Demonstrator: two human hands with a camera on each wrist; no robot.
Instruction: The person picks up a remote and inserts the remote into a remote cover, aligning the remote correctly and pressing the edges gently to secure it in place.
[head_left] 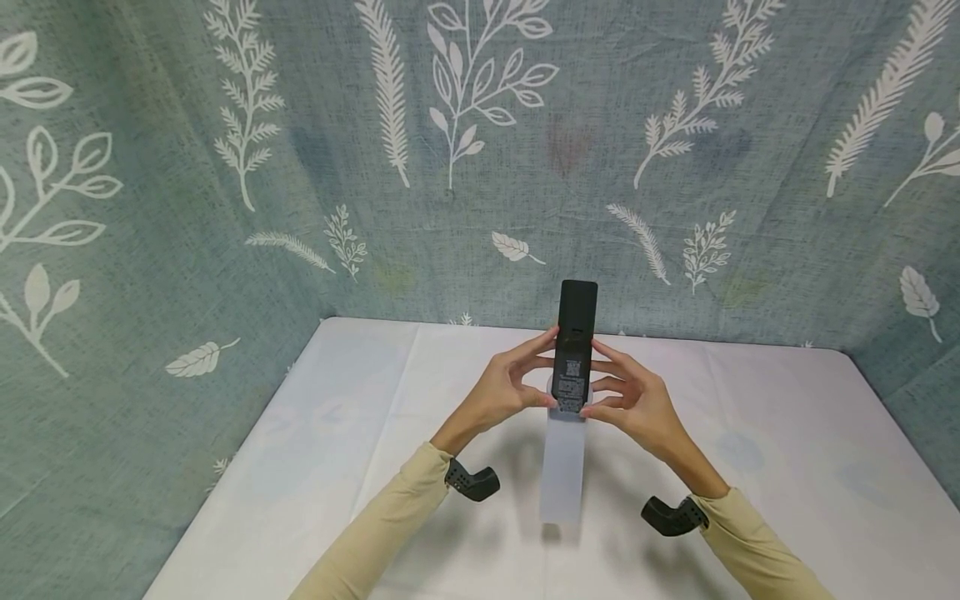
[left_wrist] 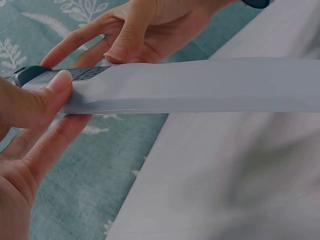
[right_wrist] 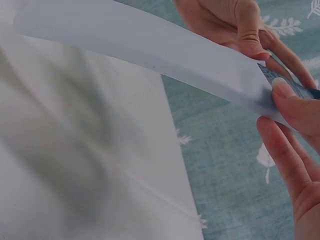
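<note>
A black remote control (head_left: 577, 321), its labelled back showing in the head view, is held up over the table. Its lower end sits in the mouth of a long whitish translucent sleeve (head_left: 562, 475), which hangs down toward me. My left hand (head_left: 498, 387) grips the left edge, thumb low at the sleeve's mouth and fingers higher along the remote. From the other side, my right hand (head_left: 637, 404) pinches the right edge in the same way. In the left wrist view, the left thumb (left_wrist: 59, 85) presses on the sleeve's mouth beside the printed label.
Under the hands spreads a white-covered table (head_left: 360, 400). A blue-green curtain (head_left: 525, 225) with white leaf prints hangs behind it and at the sides. Each wrist carries a black camera mount, the left (head_left: 474, 482) and the right (head_left: 673, 517).
</note>
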